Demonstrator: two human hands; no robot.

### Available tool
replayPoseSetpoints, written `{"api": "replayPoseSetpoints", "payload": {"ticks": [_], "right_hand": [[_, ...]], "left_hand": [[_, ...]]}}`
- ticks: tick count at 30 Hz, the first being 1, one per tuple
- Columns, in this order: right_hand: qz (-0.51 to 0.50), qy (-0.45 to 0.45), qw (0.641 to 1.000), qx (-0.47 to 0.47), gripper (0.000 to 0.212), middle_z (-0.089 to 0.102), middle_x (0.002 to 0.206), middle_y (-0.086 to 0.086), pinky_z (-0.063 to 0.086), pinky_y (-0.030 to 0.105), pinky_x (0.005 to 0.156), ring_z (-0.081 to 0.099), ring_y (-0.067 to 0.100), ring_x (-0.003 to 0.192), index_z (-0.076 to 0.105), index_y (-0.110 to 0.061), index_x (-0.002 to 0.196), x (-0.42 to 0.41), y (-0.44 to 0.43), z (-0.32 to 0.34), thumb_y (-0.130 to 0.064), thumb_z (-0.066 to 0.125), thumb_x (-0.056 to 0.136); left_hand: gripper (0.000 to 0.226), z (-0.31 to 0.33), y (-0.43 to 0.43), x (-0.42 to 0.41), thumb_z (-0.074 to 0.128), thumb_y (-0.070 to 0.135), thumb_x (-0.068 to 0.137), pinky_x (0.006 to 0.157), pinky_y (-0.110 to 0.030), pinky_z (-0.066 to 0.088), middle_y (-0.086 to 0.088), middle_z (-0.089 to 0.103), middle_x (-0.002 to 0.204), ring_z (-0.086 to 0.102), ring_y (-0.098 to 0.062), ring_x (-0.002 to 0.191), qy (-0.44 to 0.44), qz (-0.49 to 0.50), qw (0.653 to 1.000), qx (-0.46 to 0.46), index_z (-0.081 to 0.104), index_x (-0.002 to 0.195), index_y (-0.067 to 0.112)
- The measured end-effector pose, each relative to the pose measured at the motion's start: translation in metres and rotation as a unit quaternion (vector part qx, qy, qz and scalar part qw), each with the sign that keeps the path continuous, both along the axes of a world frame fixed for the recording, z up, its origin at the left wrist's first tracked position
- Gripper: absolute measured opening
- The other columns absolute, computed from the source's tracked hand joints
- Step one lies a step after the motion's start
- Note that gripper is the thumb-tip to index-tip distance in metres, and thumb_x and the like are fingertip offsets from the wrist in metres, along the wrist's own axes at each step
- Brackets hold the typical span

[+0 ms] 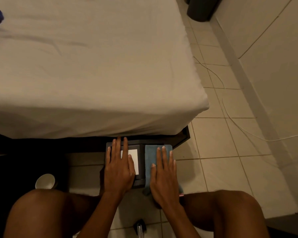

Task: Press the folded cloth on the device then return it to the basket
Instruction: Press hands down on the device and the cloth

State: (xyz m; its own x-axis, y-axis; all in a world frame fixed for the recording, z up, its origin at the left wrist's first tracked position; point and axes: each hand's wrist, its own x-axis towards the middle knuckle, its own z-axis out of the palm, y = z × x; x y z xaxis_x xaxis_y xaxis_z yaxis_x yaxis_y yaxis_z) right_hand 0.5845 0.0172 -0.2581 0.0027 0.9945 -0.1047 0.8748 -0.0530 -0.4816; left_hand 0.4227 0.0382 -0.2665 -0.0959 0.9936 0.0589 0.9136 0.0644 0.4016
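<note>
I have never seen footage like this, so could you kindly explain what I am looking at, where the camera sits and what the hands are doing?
There is no machine here, only a person working with bare hands. The single picture comes from a camera worn on the head and pointing down, which is why the knees show at the bottom. The left hand lies flat on a dark device with a white panel. The right hand lies flat, fingers straight, on a folded blue cloth at the device's right side. Nothing is gripped: both hands only rest or press. Beyond them is a bed. On the tiled floor are a white cable and, to the left, a bowl. No basket is in view.
</note>
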Motion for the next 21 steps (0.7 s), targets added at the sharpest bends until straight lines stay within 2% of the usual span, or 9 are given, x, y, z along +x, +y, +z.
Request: {"api": "replayPoseSetpoints", "payload": {"ticks": [2,5,11,15,21], "right_hand": [[-0.003,-0.004,1.000,-0.016,0.065,-0.008,0.166,-0.004,-0.007,0.039,0.122,-0.013,0.017,0.152,-0.019,-0.037,0.152,0.000,-0.008,0.001,-0.064,-0.001,0.095],[-0.006,-0.010,1.000,-0.027,0.064,-0.010,0.165,-0.005,-0.009,0.039,0.121,-0.014,0.017,0.152,-0.027,-0.042,0.147,0.000,-0.011,0.001,-0.055,0.010,0.095],[0.005,-0.021,1.000,0.022,0.067,0.009,0.167,0.005,0.008,0.049,0.123,0.004,0.025,0.154,-0.010,-0.031,0.157,0.002,0.016,-0.008,-0.044,0.025,0.100],[0.003,0.000,1.000,0.014,0.062,0.002,0.167,0.001,0.006,0.048,0.124,-0.004,0.020,0.154,0.001,-0.026,0.158,0.001,-0.001,0.001,-0.045,0.017,0.101],[-0.012,-0.048,0.998,0.025,0.064,0.007,0.166,0.007,0.010,0.049,0.122,0.003,0.025,0.153,0.004,-0.021,0.158,-0.009,-0.005,0.004,-0.042,0.022,0.101]], "left_hand": [[0.060,0.000,0.000,0.000,0.024,0.030,0.101,0.126,-0.040,0.007,-0.012,0.016,0.165,0.008,-0.021,0.154,0.006,0.000,1.000,0.000,0.014,0.158,0.012],[0.061,-0.001,-0.001,-0.002,0.022,0.031,0.101,0.125,-0.043,0.010,-0.013,0.014,0.165,0.008,-0.023,0.154,0.016,-0.012,1.000,-0.002,0.013,0.158,0.011],[0.061,0.000,0.002,0.000,0.025,0.033,0.101,0.125,-0.044,0.009,-0.011,0.015,0.165,0.008,-0.022,0.154,0.010,-0.006,1.000,-0.006,0.013,0.158,0.013],[0.059,0.003,0.002,0.001,0.028,0.031,0.102,0.125,-0.044,0.014,-0.013,0.022,0.163,0.013,-0.023,0.154,0.004,0.002,1.000,-0.006,0.020,0.157,0.012],[0.061,-0.001,0.001,-0.003,0.025,0.034,0.102,0.124,-0.046,0.013,-0.013,0.016,0.165,0.009,-0.024,0.154,0.020,-0.013,1.000,-0.014,0.014,0.158,0.012]]}}
